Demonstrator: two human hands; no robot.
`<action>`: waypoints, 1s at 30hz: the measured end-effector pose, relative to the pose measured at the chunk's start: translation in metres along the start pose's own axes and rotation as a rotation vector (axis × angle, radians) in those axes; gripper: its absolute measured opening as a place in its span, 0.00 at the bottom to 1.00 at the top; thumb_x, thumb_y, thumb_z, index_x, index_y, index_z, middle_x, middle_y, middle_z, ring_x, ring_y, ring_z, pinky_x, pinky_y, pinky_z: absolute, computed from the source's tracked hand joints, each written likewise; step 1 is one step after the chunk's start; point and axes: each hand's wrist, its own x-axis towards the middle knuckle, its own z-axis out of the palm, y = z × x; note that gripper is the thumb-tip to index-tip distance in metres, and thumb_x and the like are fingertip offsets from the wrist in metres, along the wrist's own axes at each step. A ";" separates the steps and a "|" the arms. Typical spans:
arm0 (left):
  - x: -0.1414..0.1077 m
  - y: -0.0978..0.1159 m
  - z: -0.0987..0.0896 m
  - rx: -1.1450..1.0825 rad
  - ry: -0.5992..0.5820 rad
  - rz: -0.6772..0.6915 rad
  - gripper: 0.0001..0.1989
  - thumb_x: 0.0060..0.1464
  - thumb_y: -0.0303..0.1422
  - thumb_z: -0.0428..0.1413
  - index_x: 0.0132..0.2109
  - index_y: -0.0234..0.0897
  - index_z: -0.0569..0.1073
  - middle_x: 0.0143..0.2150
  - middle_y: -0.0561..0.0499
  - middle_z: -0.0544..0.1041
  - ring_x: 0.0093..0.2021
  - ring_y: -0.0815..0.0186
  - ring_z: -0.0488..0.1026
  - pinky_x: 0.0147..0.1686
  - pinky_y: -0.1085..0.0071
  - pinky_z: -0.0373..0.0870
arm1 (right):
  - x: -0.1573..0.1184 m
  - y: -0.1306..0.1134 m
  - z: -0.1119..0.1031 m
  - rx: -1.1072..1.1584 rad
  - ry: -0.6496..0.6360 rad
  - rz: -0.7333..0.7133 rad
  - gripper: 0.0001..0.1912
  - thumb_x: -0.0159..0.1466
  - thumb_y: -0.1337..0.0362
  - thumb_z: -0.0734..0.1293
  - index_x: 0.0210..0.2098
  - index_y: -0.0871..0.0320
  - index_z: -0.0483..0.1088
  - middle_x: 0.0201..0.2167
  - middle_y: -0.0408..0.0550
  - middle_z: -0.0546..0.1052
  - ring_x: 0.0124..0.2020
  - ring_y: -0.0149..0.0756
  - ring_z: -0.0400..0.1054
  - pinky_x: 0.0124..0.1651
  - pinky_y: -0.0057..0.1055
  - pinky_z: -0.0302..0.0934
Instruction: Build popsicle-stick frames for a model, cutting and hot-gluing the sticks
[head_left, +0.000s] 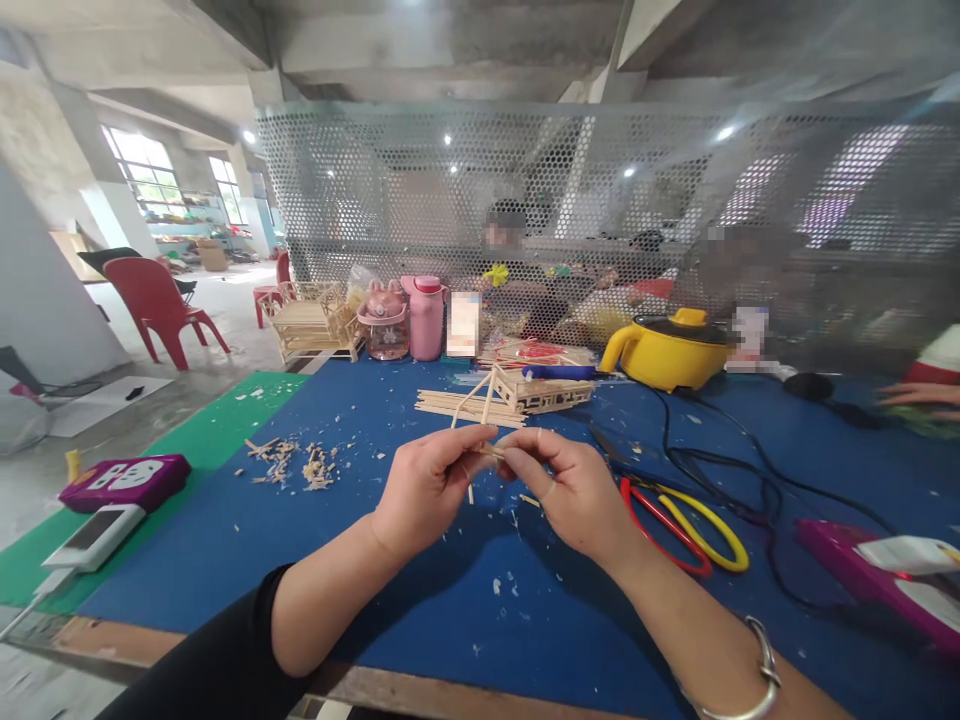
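just below frame centre, left hand (429,482) and right hand (576,492) pinch a small wooden stick (492,452), its long axis roughly crosswise, neither hand clearly nearer; beyond, around mid-frame, loose sticks (435,403) lie on the counter (424,630).

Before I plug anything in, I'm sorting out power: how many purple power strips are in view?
2. The left power strip lies on the green mat; the right power strip, at the picture's edge, is partly cut off. Others may be hidden.
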 end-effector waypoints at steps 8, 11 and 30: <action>0.002 0.002 0.000 -0.017 -0.039 -0.046 0.06 0.54 0.27 0.57 0.40 0.36 0.75 0.31 0.52 0.80 0.27 0.71 0.74 0.28 0.79 0.71 | 0.002 0.000 -0.001 -0.053 0.013 -0.009 0.10 0.64 0.60 0.62 0.32 0.56 0.72 0.25 0.42 0.76 0.28 0.31 0.69 0.34 0.25 0.62; 0.001 0.003 0.001 -0.037 -0.026 -0.065 0.05 0.53 0.28 0.57 0.39 0.36 0.75 0.31 0.52 0.80 0.26 0.72 0.74 0.28 0.79 0.71 | 0.002 0.000 -0.001 -0.049 0.011 -0.001 0.09 0.64 0.60 0.62 0.32 0.56 0.72 0.25 0.42 0.76 0.28 0.31 0.69 0.35 0.25 0.62; -0.003 0.000 0.006 -0.095 -0.023 -0.179 0.05 0.54 0.31 0.56 0.37 0.38 0.77 0.30 0.53 0.80 0.26 0.70 0.76 0.28 0.78 0.74 | 0.001 0.001 0.001 0.348 0.016 0.149 0.10 0.61 0.59 0.64 0.32 0.59 0.74 0.24 0.43 0.74 0.28 0.32 0.68 0.36 0.30 0.63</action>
